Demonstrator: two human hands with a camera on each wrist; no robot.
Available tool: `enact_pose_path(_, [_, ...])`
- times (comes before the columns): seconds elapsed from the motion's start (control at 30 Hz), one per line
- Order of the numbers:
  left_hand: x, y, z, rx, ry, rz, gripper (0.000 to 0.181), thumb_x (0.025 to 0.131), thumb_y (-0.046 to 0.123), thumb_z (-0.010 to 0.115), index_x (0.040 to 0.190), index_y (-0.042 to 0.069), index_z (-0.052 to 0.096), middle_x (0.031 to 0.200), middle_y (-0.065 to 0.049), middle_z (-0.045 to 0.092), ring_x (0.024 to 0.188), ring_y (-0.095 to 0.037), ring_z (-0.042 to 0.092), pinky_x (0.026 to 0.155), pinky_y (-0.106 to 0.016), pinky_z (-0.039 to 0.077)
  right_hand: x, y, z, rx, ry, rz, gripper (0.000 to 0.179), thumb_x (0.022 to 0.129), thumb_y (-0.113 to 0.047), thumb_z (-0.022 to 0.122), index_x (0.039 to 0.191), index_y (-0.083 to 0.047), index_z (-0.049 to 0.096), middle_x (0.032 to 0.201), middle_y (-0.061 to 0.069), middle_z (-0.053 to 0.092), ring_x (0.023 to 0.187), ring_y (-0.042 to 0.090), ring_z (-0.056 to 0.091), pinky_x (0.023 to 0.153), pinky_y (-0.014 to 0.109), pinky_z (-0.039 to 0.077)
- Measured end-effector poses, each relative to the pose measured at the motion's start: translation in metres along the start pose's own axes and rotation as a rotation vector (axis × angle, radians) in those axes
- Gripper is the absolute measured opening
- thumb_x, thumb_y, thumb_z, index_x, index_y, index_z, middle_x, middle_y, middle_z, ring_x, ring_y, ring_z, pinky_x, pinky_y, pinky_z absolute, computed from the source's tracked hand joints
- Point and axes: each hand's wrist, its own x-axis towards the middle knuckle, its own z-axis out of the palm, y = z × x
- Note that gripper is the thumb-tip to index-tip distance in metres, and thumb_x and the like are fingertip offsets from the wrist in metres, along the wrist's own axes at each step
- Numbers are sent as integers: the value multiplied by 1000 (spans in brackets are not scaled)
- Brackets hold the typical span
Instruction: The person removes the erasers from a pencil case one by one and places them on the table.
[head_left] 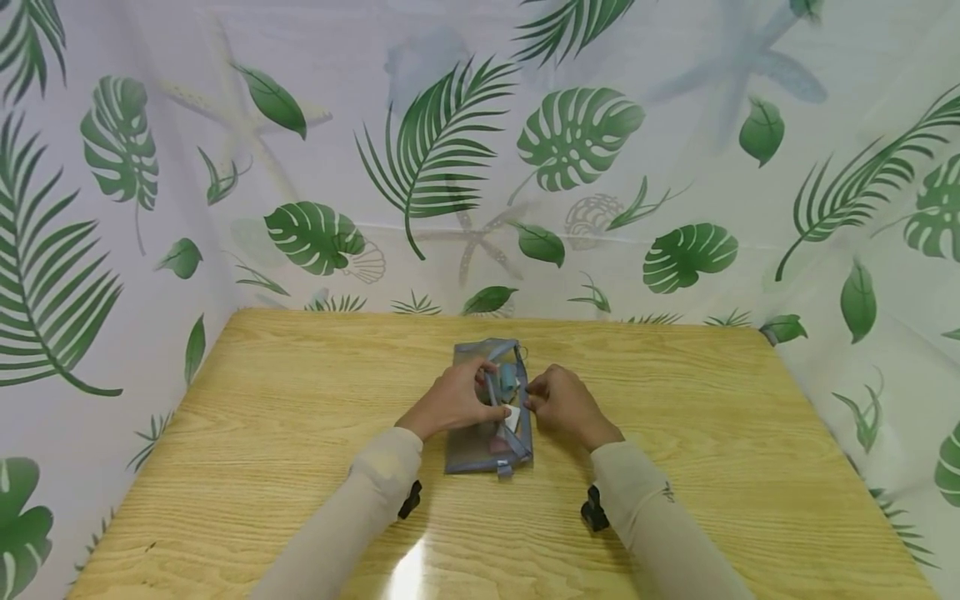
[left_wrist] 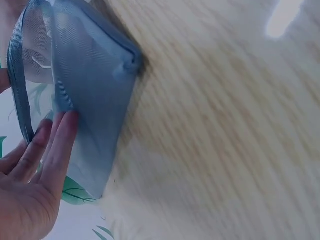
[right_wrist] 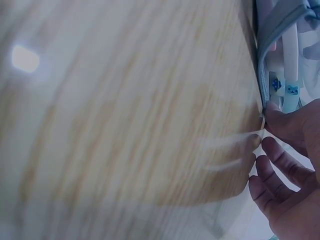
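Observation:
A blue-grey mesh zip pouch (head_left: pixel 468 450) lies on the wooden table with its mouth spread apart. My left hand (head_left: pixel 453 402) holds the left edge of the mouth, fingers toward the far end and thumb nearer. In the left wrist view, fingers (left_wrist: pixel 58 150) of that hand lie against the mesh. My right hand (head_left: pixel 566 406) pinches the right edge between thumb and fingers, as the right wrist view also shows. Inside the pouch are a teal item (head_left: pixel 507 379), a white piece (head_left: pixel 512 417) and something pink. A white stick-like item (right_wrist: pixel 290 55) with teal, cartoon-printed parts shows there too.
The wooden table (head_left: pixel 675 392) extends around the pouch on all sides. A leaf-patterned cloth (head_left: pixel 465 183) hangs behind it and at both sides. Dark wrist devices sit on both sleeves, and a bright light reflection lies near the front.

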Motion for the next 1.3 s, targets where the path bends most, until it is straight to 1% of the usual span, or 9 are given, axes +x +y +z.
enact_pose_path(0.23, [-6,-10,-2,-145,-20,24,74,86,21,83,147,2,46,131,-17,59,92,-19,69,75,-33,59,0,0,0,1,12,1,17,90,-6,76,103,5,78,94,10,66,88,27,64,79,45,55])
enact_pose_path(0.5, [-11,-16,-5,-148,-3,7,79,84,14,83,151,2,43,138,-17,56,88,-15,65,71,-31,56,1,0,1,0,15,16,18,89,-7,76,103,4,78,95,10,66,89,26,63,80,44,54])
enact_pose_path(0.57, [-12,-16,-5,-144,6,-1,80,84,14,83,151,2,42,131,-17,60,86,-15,65,70,-31,56,1,0,1,-6,16,13,18,89,-7,76,103,4,78,95,10,67,90,26,63,80,45,54])
enact_pose_path(0.63, [-13,-15,-4,-145,24,-12,80,84,17,83,151,2,43,123,-15,64,86,-16,65,71,-32,56,1,-1,2,-6,18,11,18,89,-7,76,103,5,78,96,11,67,90,27,63,81,45,55])
enact_pose_path(0.73, [-15,-14,-1,-171,74,-31,78,85,27,83,148,1,46,120,-16,66,89,-18,68,74,-35,58,1,-1,2,-5,16,7,18,90,-6,76,104,5,78,96,11,67,90,28,64,81,45,55])
enact_pose_path(0.9, [-18,-8,4,-213,137,-62,75,85,33,82,144,-1,50,132,-19,60,90,-21,69,77,-36,58,1,-2,2,-7,13,2,18,90,-6,75,104,5,78,97,11,67,91,28,64,81,45,56])
enact_pose_path(1.0, [-19,-6,5,-209,117,-72,80,84,29,83,148,1,46,131,-17,59,89,-19,68,76,-36,57,1,-2,2,-10,17,-4,18,90,-6,75,104,5,78,96,11,67,90,28,64,81,46,56])
enact_pose_path(1.13, [-20,-9,4,-188,36,-53,93,83,27,84,158,5,33,138,-17,54,95,-19,66,78,-36,58,2,-3,1,-10,14,-4,18,90,-6,76,104,5,78,95,11,66,89,27,64,81,45,56])
enact_pose_path(1.3, [-21,-13,0,-143,-47,-12,106,84,29,84,163,6,18,158,-21,33,100,-20,65,85,-37,56,2,-3,0,-8,8,6,19,89,-6,76,104,5,78,95,10,66,90,27,63,82,46,55])
